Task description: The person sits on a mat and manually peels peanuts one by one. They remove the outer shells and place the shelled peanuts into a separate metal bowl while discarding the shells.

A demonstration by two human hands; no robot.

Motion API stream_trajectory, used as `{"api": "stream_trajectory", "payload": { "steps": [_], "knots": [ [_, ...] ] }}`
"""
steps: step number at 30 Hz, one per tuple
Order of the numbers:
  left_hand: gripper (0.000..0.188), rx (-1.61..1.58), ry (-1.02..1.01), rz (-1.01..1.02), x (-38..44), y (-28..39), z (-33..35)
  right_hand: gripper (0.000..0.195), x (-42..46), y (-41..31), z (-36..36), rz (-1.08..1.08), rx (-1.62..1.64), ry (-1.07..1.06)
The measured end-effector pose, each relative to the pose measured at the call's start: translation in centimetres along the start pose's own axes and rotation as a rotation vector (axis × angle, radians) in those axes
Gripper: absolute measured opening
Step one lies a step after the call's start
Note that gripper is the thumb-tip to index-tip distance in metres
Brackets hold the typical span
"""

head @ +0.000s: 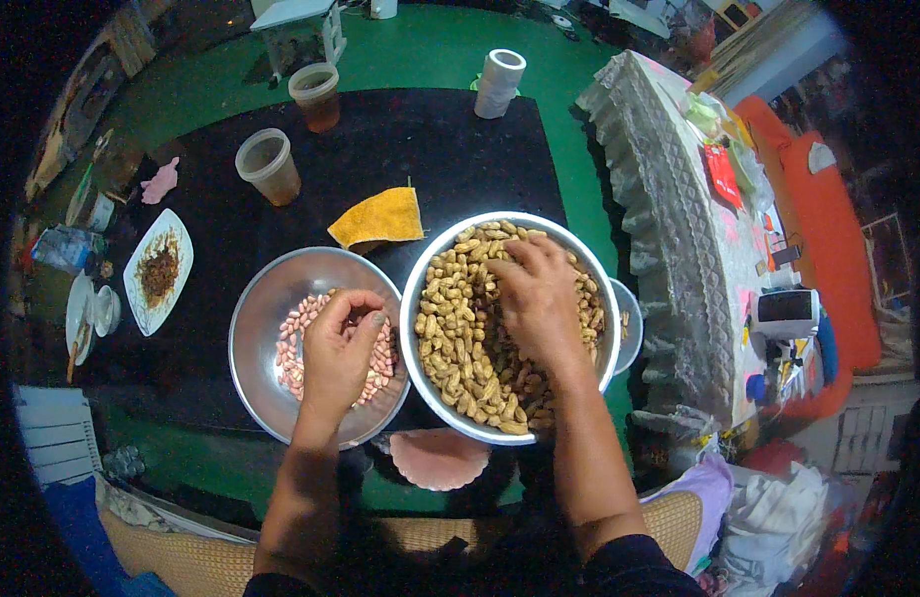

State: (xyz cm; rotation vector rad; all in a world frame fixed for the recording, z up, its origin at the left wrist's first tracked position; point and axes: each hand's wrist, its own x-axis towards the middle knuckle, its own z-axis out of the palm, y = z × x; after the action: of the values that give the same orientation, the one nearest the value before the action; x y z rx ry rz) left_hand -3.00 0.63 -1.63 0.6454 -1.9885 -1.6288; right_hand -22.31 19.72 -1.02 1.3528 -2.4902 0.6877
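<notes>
Over a wide steel bowl (255,373) hovers my left hand (341,347), its fingers curled toward the thumb. Whether something sits between those fingertips is hidden. Pink shelled peanuts (292,351) lie on that bowl's bottom, partly behind the hand. Close on the right stands a larger metal basin (409,336) full of unshelled peanuts (452,328). My right hand (538,298) reaches into this basin with fingers apart, the tips at the peanuts. A hollow shows in the pile below the palm.
A yellow cloth (382,216) lies behind the bowls on the black table (400,142). Two plastic tubs (270,168) and a roll of plastic bags (499,86) stand farther back. Left is a plate of food (176,231). A pink scalloped dish (439,459) sits near me, below the basin.
</notes>
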Motion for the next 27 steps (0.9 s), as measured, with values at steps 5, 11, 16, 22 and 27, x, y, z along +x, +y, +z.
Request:
{"api": "stream_trajectory", "payload": {
  "steps": [5,11,16,22,27],
  "knots": [
    [0.013,-0.046,-0.014,0.000,-0.1,0.4,0.1,0.035,0.2,-1.2,1.9,0.007,-0.135,-0.050],
    [0.011,-0.049,-0.005,0.015,-0.5,0.6,-0.2,0.032,0.3,-0.5,2.2,0.014,-0.082,0.037],
    [0.012,-0.040,-0.061,-0.025,-0.6,1.6,0.2,0.019,0.5,-1.0,1.0,0.075,0.096,0.165],
    [0.024,-0.094,-0.095,-0.011,-1.3,2.7,2.9,0.015,-0.7,-4.7,0.4,0.272,0.817,0.024],
    [0.025,0.102,-0.002,0.182,-1.7,2.9,3.4,0.020,-1.2,-6.9,0.2,0.445,1.341,-0.112]
  ]
}}
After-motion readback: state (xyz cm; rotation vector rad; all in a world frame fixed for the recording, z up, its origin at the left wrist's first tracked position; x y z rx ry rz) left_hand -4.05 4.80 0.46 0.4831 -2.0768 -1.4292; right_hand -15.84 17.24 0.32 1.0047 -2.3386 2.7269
